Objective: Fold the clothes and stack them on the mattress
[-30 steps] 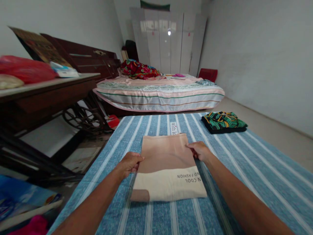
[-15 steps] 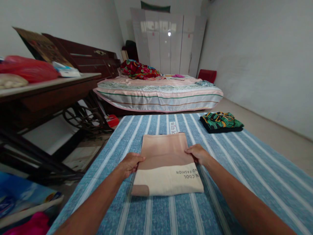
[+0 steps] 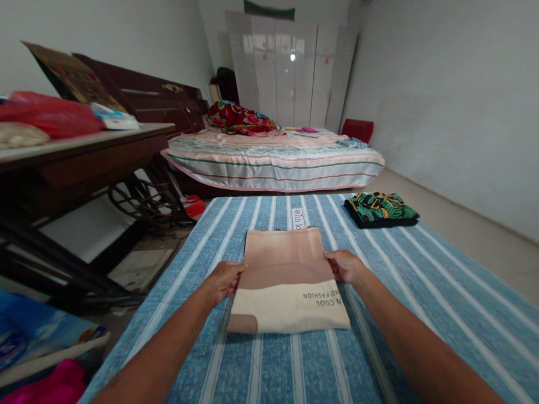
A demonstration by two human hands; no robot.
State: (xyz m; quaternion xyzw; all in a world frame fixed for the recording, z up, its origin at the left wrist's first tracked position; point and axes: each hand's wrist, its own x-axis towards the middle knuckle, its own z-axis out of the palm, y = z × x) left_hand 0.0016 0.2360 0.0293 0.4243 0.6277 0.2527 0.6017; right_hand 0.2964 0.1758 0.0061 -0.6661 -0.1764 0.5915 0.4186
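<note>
A folded beige and brown garment [image 3: 286, 272] lies flat in front of me, with dark lettering upside down near its lower right corner. Its exact kind cannot be told from the folds. My left hand [image 3: 225, 280] is closed on the left edge, thumb on top and the other fingers mostly tucked under or behind. On the opposite edge, my right hand [image 3: 344, 265] pinches the fabric in the same way. Farther off to the right sits a folded black cloth item with a green and orange leaf pattern [image 3: 381, 209].
Blue striped fabric [image 3: 177, 336] covers the surface under the garment. Beyond it stands a bed [image 3: 273, 168] with a red floral quilt [image 3: 244, 119]. At left is a sewing-machine table [image 3: 84, 151] holding a red plastic bag [image 3: 54, 115]. A wardrobe [image 3: 286, 73] lines the back.
My right thumb has slid slightly outward to the garment's edge, and my left hand has shifted a little to the left. The garment stays nearly in place.
</note>
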